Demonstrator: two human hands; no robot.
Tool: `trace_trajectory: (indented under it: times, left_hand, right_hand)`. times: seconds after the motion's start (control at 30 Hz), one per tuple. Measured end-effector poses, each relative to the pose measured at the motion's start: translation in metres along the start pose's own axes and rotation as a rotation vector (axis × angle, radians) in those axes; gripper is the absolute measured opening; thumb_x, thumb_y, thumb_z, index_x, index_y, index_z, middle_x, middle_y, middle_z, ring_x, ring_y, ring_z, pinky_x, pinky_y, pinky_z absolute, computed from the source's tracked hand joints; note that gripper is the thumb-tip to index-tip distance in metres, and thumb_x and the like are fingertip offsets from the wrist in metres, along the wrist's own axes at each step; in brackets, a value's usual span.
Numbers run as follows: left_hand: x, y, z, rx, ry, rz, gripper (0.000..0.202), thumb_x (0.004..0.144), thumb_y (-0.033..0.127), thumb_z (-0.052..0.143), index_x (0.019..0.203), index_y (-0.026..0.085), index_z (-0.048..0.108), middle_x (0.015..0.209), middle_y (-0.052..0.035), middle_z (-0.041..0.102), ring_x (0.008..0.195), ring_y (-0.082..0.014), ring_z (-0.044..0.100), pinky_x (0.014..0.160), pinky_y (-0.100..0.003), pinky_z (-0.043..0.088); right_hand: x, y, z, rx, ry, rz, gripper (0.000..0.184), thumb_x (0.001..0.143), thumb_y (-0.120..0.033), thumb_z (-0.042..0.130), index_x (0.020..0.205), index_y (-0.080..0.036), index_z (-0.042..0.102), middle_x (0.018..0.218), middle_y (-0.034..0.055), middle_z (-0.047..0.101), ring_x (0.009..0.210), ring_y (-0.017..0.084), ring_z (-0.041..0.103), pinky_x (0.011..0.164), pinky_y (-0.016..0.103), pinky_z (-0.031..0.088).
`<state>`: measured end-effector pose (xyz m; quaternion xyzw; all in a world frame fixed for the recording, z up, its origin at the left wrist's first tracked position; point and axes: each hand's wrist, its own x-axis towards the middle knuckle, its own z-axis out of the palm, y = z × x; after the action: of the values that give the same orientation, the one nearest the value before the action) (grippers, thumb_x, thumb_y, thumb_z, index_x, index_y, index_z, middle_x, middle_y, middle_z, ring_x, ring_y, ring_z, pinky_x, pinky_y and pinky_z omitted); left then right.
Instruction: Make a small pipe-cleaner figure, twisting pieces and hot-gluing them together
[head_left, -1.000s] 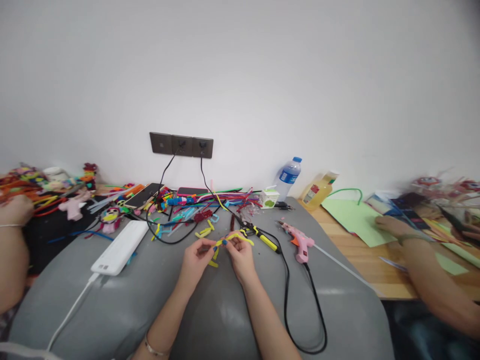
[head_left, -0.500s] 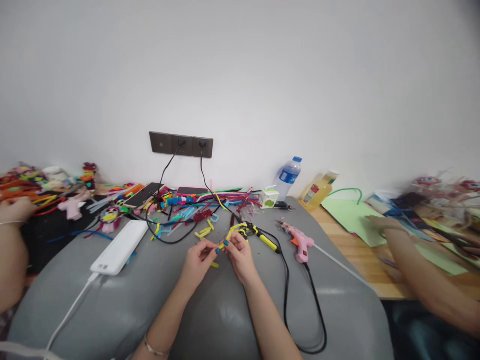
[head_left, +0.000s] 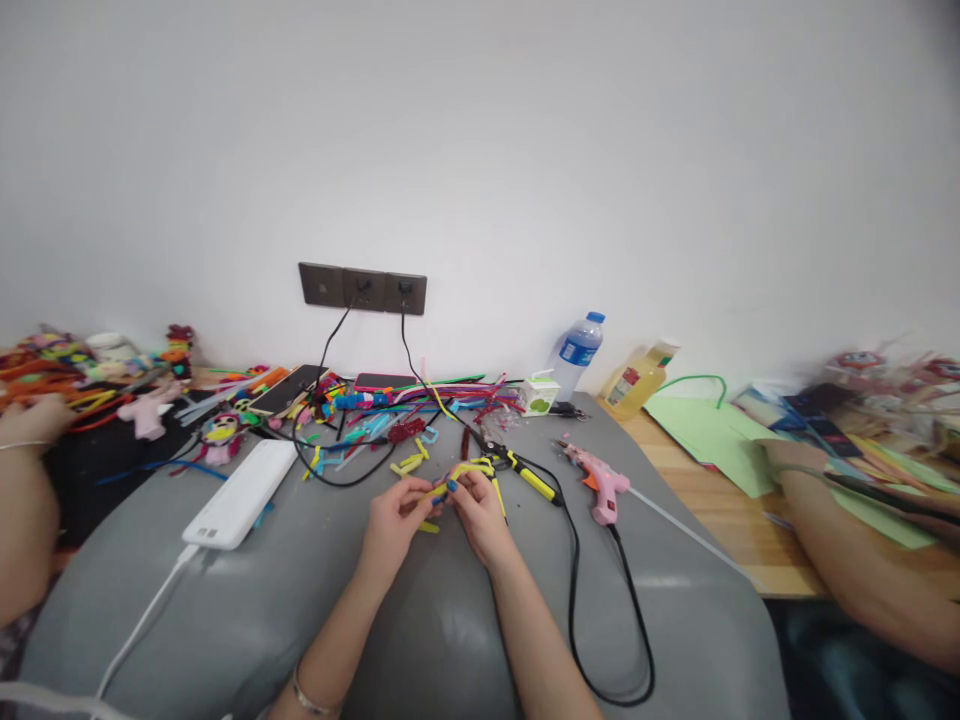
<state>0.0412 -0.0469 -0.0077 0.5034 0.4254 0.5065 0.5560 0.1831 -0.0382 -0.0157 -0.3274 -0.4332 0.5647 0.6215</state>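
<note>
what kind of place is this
Probably a shared craft table or small workshop: a pink glue gun lies on the gray tabletop, colorful pipe cleaners are heaped near the wall, and co-workers' arms reach in from both sides.

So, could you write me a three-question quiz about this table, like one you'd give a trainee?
1. True or false: the pink glue gun lies to the right of the person's right hand.
2. What colour is the strip pinched by the left hand and right hand? (a) red (b) yellow (c) white
3. How many black plugs sit in the wall plate?

Key: 1. True. 2. (b) yellow. 3. Two.
</note>
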Motion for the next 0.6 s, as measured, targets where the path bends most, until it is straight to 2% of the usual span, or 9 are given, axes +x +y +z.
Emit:
trace_trajectory:
  times: [0.1, 0.3, 0.6]
  left_hand:
    - [0.0007, -0.0012, 0.0003, -0.017, 0.02, -0.016, 0.032, 0.072, 0.037, 0.073, 0.092, 0.012, 0.071, 0.085, -0.0099, 0.079, 0.075, -0.0245, 0.075, 0.078, -0.04, 0.063]
    - [0.0016, 0.0028, -0.0003, -0.033, 0.01, -0.034, 0.032, 0.071, 0.038, 0.075, 0.088, 0.012, 0.072, 0.081, -0.0106, 0.079, 0.075, -0.0265, 0.076, 0.077, -0.042, 0.063]
    - [-0.0014, 0.0051, -0.0004, -0.118, -0.073, -0.088, 0.04, 0.064, 0.045, 0.081, 0.082, 0.012, 0.07, 0.073, -0.0095, 0.077, 0.073, -0.0266, 0.076, 0.073, -0.041, 0.064]
  right_hand:
    - [0.0005, 0.0016, -0.0006, 0.002, 0.027, -0.025, 0.023, 0.078, -0.041, 0.074, 0.082, -0.022, 0.061, 0.076, -0.0007, 0.062, 0.068, 0.015, 0.057, 0.065, 0.025, 0.046]
    - [-0.0004, 0.0029, -0.0012, 0.004, 0.054, -0.037, 0.024, 0.077, -0.04, 0.075, 0.08, -0.021, 0.061, 0.084, 0.0003, 0.062, 0.071, 0.014, 0.056, 0.066, 0.025, 0.044]
    - [-0.0009, -0.0032, 0.0008, 0.054, 0.019, 0.018, 0.024, 0.075, -0.038, 0.077, 0.078, -0.021, 0.061, 0.075, -0.0019, 0.058, 0.066, 0.012, 0.051, 0.065, 0.023, 0.042]
